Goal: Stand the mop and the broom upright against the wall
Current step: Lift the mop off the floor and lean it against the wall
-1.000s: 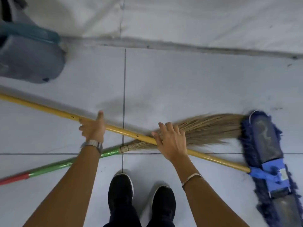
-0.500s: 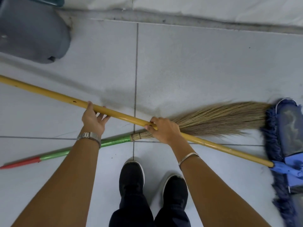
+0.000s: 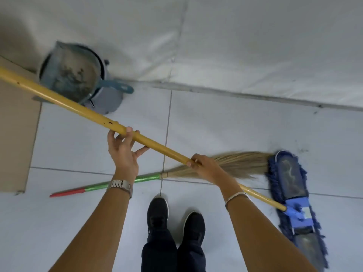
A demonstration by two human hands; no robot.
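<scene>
The mop has a long yellow handle [image 3: 78, 108] and a flat blue fringed head [image 3: 292, 193] that rests on the floor at the right. My left hand [image 3: 122, 152] grips the handle from below near its middle. My right hand [image 3: 204, 167] grips it lower down, closer to the head. The handle slants up to the left, off the floor. Flat on the tiles under my arms lies the broom, with straw bristles [image 3: 235, 165] touching the mop head and a green and red stick [image 3: 94, 187]. The white wall [image 3: 235, 46] runs along the far side.
A grey bucket with a blue dustpan [image 3: 74, 75] in it stands by the wall at the far left. A brown cardboard sheet [image 3: 15, 134] lies on the floor at the left. My black shoes [image 3: 174, 218] stand on the tiles just behind the broom.
Both hands closed on the mop handle and raised it off the floor, its left end rising. The mop head stays on the floor. The view tilted up, showing more wall and the bucket.
</scene>
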